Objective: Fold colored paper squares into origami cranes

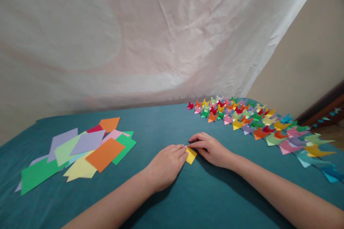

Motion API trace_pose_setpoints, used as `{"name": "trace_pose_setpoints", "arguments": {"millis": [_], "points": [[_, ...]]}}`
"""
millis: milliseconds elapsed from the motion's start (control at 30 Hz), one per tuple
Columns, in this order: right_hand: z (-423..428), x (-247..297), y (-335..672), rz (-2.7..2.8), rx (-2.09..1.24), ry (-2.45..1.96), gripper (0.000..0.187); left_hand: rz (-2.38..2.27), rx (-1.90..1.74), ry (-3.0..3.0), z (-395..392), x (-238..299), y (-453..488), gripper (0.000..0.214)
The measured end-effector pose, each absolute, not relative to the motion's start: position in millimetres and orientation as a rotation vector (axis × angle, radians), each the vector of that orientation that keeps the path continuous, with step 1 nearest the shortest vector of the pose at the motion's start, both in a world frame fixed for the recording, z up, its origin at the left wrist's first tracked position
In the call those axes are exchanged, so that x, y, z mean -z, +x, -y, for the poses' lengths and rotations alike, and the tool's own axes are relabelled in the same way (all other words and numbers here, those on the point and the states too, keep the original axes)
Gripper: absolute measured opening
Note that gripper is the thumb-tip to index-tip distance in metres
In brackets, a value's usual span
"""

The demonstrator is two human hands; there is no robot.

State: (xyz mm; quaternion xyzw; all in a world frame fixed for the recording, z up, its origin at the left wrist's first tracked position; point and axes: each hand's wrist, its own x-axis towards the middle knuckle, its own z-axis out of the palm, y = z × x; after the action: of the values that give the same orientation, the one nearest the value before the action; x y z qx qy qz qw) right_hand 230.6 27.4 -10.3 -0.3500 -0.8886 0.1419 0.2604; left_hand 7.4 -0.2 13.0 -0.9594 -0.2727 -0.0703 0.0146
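A small folded piece of yellow paper (191,156) lies on the table between my two hands. My left hand (168,164) rests flat, palm down, its fingers stretched out together and their tips over the paper's left edge. From the other side, my right hand (208,148) reaches in with bent fingers. Its thumb and fingertips come together at the paper's upper corner and seem to pinch it. Part of the paper is hidden under the fingers, so its full folded shape cannot be made out.
On the left, loose colored paper sheets (105,154) overlap in a spread pile. Rows of small folded paper birds (238,124) in many colors stand along the right side. A teal cloth (161,125) covers the table, and a pale hanging sheet (150,35) rises behind it.
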Motion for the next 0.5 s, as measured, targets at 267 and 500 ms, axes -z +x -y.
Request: {"name": "trace_pose_setpoints", "arguments": {"millis": [267, 500], "points": [[-23.0, 5.8, 231.9, 2.696, -0.074, -0.922, 0.042, 0.849, 0.213, -2.950, 1.2, -12.7, 10.7, 0.036], [-15.6, 3.4, 232.4, 2.814, 0.103, -0.904, 0.040, 0.894, 0.079, -2.882, 5.5, -11.1, 13.4, 0.039]]}}
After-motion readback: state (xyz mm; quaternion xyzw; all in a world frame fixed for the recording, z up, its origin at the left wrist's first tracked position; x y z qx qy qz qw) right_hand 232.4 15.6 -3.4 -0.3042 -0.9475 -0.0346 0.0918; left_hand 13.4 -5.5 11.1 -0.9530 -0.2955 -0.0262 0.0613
